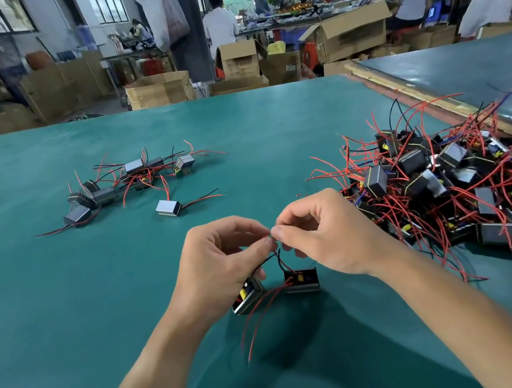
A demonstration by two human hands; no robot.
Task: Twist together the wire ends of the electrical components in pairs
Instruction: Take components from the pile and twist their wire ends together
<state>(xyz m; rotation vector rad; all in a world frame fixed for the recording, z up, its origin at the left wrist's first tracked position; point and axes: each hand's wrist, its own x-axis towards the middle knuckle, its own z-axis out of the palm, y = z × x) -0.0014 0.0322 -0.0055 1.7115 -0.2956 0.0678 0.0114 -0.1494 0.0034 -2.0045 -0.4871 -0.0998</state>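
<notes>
Two small boxy components (301, 281) sit on the green mat (67, 321) just below the person's hands, close enough together that their black leads (279, 261) can rise and meet in one spot. That spot is between the fingertips. The left hand (222, 265) pinches the wire ends (272, 236) with thumb and forefinger, and the right hand (334, 235) pinches the same ends from the other side, so each hand can roll against the other. The left-side component is tilted under the left palm and touches its lower fingers; whether they hold it cannot be told. The right-side one lies flat.

Their red leads (251, 327) trail loose toward the person, out of the way, likely the next ends to join. A large tangled heap (447, 192) of the same parts lies to the right, within reach of the right hand, and probably serves as the supply. A smaller, spread-out cluster (127, 183) lies well apart on the far left, which looks like the place for finished pairs. Judging by the heap's bulk, most of the work is ahead.
</notes>
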